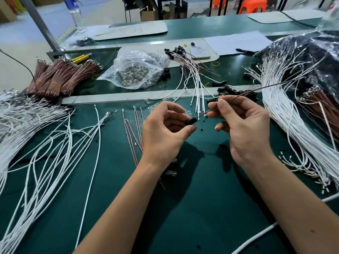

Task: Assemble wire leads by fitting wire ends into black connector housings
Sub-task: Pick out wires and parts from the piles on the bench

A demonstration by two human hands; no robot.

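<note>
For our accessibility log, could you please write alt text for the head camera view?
Over a green work table, the left hand pinches a black connector housing while the right hand pinches a brown wire whose end meets it. Loose white wires, bundled brown wires and a clear bag of metal parts lie around.

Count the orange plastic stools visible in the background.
2. One orange stool stands beyond the far bench, upper right; a second orange stool stands left of it, cut off by the top edge. Others may be hidden.

green bench (192, 208) strewn with white wires (55, 143)
</note>
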